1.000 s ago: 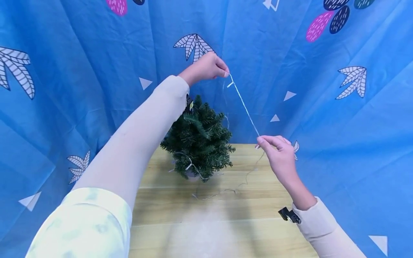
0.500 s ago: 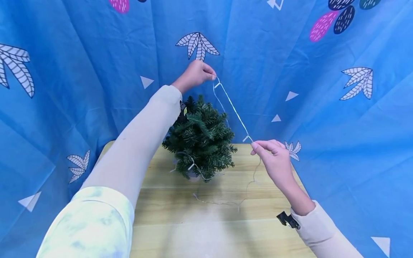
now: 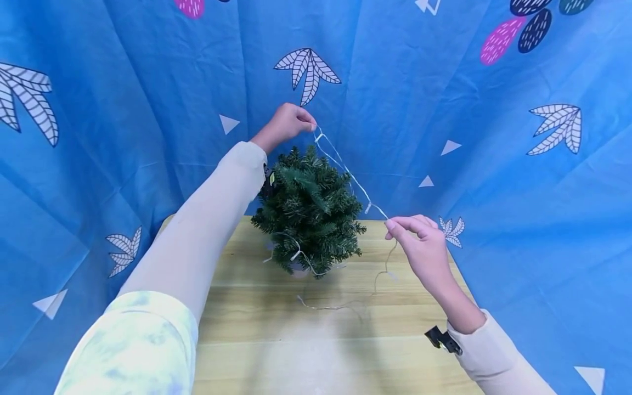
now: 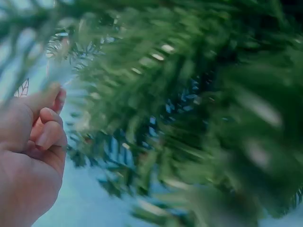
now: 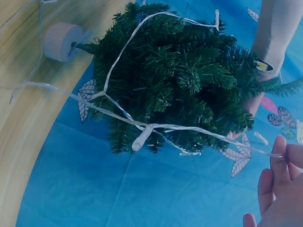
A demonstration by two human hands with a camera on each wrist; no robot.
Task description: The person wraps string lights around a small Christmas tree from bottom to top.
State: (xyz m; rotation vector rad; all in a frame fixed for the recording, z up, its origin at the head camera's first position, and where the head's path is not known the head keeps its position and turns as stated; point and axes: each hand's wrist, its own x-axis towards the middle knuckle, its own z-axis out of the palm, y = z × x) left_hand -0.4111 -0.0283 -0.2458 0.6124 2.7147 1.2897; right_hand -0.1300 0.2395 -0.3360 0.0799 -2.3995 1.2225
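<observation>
A small green artificial Christmas tree stands upright on the table, its white pot showing in the right wrist view. Behind the treetop, my left hand pinches a string of fairy lights between thumb and finger. My right hand pinches the same string lower down, off the tree's right side. Between the hands the wire slants across the tree's right. Another stretch of the string loops over the lower front branches. In the left wrist view, needles fill most of the picture beside the left hand.
A loose tail of the light string trails from the right hand over the wooden table. Blue patterned cloth hangs behind the table and along both sides. A black wrist camera sits on the right sleeve.
My left hand has moved left and down, closer to the treetop, carrying the string with it. The right hand has dropped slightly and still pinches the string. The stretch between them now lies nearer the tree.
</observation>
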